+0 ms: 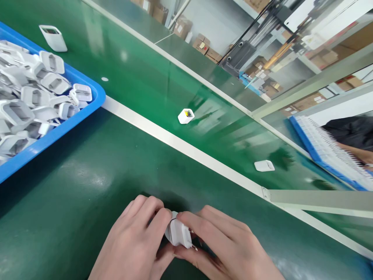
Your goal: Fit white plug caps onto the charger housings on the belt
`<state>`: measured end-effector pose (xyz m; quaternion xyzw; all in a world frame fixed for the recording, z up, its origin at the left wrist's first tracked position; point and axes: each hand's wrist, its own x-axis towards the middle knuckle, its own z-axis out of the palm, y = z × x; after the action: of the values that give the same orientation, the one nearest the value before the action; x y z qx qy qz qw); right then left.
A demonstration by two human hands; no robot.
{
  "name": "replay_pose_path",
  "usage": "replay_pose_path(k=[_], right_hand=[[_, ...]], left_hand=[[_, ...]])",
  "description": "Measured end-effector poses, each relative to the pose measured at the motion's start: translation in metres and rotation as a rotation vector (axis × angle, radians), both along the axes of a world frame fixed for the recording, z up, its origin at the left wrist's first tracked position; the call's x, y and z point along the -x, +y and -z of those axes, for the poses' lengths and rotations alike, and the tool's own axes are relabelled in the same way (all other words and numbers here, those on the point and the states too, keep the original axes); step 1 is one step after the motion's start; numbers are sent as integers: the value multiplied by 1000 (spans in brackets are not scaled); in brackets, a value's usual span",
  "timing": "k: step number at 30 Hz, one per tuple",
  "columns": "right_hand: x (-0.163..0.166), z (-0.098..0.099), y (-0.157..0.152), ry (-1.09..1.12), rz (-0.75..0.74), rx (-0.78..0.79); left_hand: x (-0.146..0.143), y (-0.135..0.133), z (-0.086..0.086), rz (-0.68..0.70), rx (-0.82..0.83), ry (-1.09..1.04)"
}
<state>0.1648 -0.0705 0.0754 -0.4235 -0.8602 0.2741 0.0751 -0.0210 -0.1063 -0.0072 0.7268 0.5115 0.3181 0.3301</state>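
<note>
Both hands low at frame bottom, over dark green table surface [58,217]. Left hand [136,241] and right hand [227,249] pinched together on one white charger plug [178,233], metal pins pointing right, toward right hand. Blue tray [96,99] at upper left, heaped with white plug housings [32,101]. Beyond white dividing strip [180,144], glossy green belt [145,77] carrying three loose white housings: one near tray's far corner [54,37], one mid-belt with yellow inside [185,116], one lying flat further right [264,165]. Far right: second blue tray [309,149] of white parts, another person's arm [359,153] beside it. Cardboard boxes [204,46] on shelving behind.
</note>
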Motion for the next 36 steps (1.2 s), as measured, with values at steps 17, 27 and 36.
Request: replay_pose_path(k=[17,27,36], right_hand=[[-2,11,0,55,-55,36],[-5,23,-25,336,189,61],[-27,11,-117,855,429,352]], left_hand=[[1,-1,6,6,-81,44],[6,-1,-16,127,103,-71],[-14,-53,-64,335,512,-556]])
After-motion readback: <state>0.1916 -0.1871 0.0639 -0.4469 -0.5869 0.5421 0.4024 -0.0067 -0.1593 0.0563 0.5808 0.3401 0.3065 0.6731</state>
